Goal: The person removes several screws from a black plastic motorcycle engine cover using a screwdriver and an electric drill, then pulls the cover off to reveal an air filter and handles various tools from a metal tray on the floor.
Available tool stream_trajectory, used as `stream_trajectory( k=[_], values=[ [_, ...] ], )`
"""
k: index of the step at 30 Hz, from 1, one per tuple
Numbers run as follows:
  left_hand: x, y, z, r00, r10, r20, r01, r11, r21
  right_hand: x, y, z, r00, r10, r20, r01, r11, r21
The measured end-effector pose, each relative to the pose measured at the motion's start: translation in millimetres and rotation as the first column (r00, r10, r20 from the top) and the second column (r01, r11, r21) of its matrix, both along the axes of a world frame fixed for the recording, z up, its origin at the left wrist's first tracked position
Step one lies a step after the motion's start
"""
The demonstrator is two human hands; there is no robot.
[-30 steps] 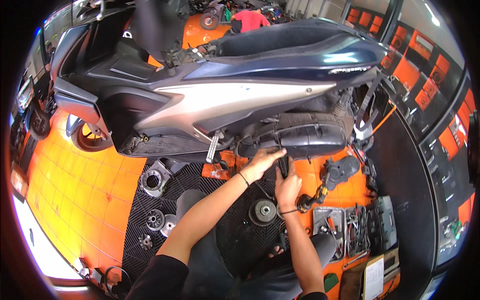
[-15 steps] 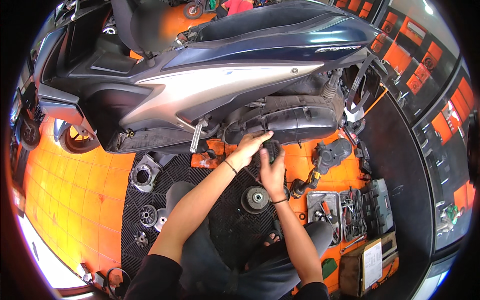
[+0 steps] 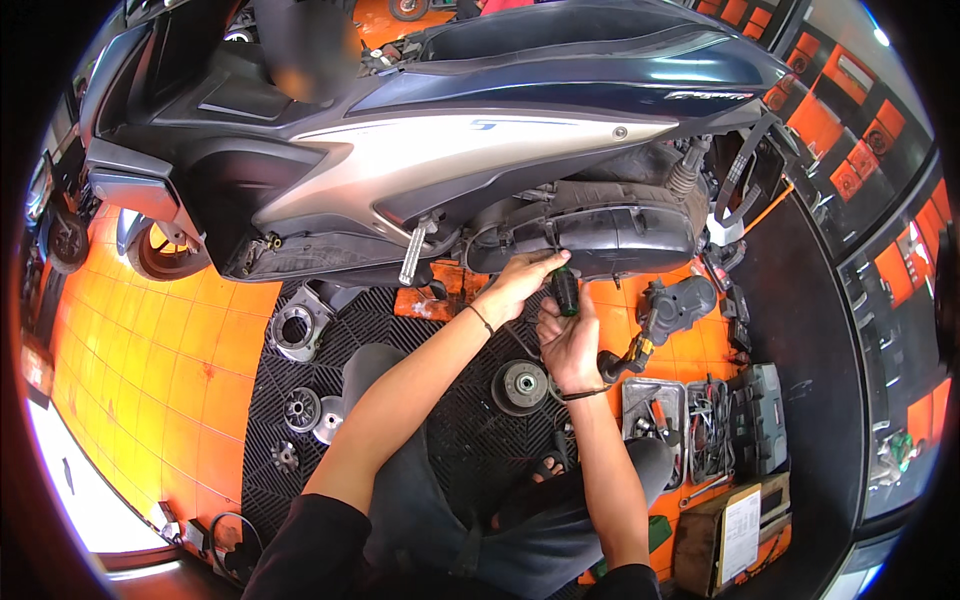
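Observation:
My left hand [image 3: 522, 284] is at the lower edge of the scooter's black housing [image 3: 625, 250], thumb and fingers pinched at the upper end of a dark green-black screwdriver handle [image 3: 564, 292]. Just below, my right hand [image 3: 568, 348] has turned palm-up, with curled fingers and thumb around the lower end of that handle; the tip is hidden. The scooter's silver-and-dark-blue body [image 3: 480, 150] stretches above. Under my hands a round pulley assembly [image 3: 520, 385] lies on the black mat [image 3: 370, 330].
A metal casing [image 3: 298, 328] and discs [image 3: 302, 410] lie left. At right are a removed part [image 3: 675, 305], tool trays [image 3: 650, 392], a grey case [image 3: 757, 420], a clipboard [image 3: 738, 530] and a wall board [image 3: 840, 120]. A person in red [image 3: 500, 6] is behind the scooter.
My right hand has rotated from gripping upright to palm-up at the handle's lower end. Both hands sit higher in the picture than a second ago; the view has shifted slightly.

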State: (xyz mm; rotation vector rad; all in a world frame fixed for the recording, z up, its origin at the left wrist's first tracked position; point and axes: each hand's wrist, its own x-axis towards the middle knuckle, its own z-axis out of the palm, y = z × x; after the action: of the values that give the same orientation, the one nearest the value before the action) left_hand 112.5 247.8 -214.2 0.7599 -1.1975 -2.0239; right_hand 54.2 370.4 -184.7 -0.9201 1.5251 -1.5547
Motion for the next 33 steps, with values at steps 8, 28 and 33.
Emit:
stream_trajectory(
  k=[8, 28, 33],
  values=[
    [2, 6, 8, 1.000, -0.002, -0.003, 0.002, 0.998, -0.061, -32, -4, -28, 0.442, -0.299, -0.846, 0.033, 0.948, -0.317],
    [10, 0, 20, 0.999, 0.036, -0.008, -0.037, 0.997, -0.074, -7, 0, -10, 0.607, -0.423, -0.673, 0.085, 0.876, -0.474],
    [14, -4, 8, 0.998, -0.062, -0.009, 0.062, 0.998, -0.001, -11, -1, -3, 0.987, -0.070, 0.145, 0.071, 0.997, -0.008]
  ],
)
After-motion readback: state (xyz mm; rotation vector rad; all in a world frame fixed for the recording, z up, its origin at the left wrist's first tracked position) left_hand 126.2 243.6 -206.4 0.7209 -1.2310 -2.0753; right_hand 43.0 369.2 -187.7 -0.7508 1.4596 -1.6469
